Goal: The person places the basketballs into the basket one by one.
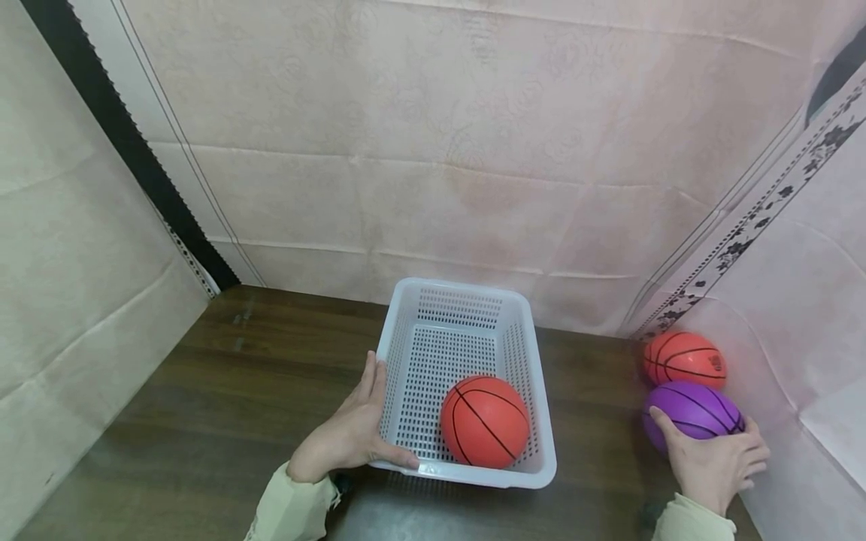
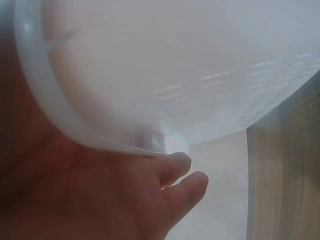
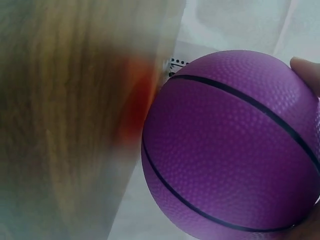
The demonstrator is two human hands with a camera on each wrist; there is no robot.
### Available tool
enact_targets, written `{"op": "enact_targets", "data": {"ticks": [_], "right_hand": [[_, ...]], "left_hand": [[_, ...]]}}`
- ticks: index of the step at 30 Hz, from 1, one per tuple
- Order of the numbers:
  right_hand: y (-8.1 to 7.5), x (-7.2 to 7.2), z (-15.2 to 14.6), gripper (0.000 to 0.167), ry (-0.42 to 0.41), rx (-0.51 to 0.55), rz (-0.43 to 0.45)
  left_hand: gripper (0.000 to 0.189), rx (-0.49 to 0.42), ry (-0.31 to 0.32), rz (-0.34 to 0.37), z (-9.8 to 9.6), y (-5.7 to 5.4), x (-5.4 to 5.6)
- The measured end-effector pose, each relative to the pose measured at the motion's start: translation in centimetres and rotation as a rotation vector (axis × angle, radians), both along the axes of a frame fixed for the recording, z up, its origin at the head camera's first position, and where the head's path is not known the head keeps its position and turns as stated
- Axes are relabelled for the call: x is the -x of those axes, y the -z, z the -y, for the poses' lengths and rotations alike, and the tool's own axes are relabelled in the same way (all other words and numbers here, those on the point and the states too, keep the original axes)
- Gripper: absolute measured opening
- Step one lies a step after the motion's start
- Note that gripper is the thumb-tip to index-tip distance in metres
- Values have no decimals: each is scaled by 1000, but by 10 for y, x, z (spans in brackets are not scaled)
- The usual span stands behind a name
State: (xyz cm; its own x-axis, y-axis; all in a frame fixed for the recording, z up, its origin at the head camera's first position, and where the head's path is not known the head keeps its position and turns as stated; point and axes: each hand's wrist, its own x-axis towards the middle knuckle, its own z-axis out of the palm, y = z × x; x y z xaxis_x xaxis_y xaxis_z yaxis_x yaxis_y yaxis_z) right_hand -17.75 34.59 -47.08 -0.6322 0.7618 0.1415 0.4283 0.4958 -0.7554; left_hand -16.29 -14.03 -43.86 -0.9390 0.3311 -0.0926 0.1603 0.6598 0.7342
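"How far along is it?"

"Leftmost, the person's left hand (image 1: 346, 441) rests its straightened fingers against the basket (image 1: 449, 349), at the basket's eight o'clock. One red ball (image 1: 485, 422) is already inside, towards five o'clock. Two balls seem left outside, around three o'clock: the far red ball (image 1: 683, 358) and, at its six o'clock, the purple ball (image 1: 690, 409), gripped by the right hand's (image 1: 719, 464) curled fingers."

"And the count?"

"One basket; three balls, two red, one purple."
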Motion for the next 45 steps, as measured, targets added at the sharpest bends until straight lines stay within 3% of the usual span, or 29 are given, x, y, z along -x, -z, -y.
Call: {"op": "enact_targets", "data": {"ticks": [9,22,36,45], "right_hand": [[-8,-2,4,128,13,7,-51],[-15,0,13,122,-7,78,-197],[-21,4,30,117,-94,132,-284],[-22,7,40,115,-182,88,-295]], "left_hand": [[149,-2,1,-2,0,0,0],[150,-3,-4,6,0,-2,-1],[150,8,-2,-3,0,-1,0],[150,11,-9,6,-1,-2,0]]}}
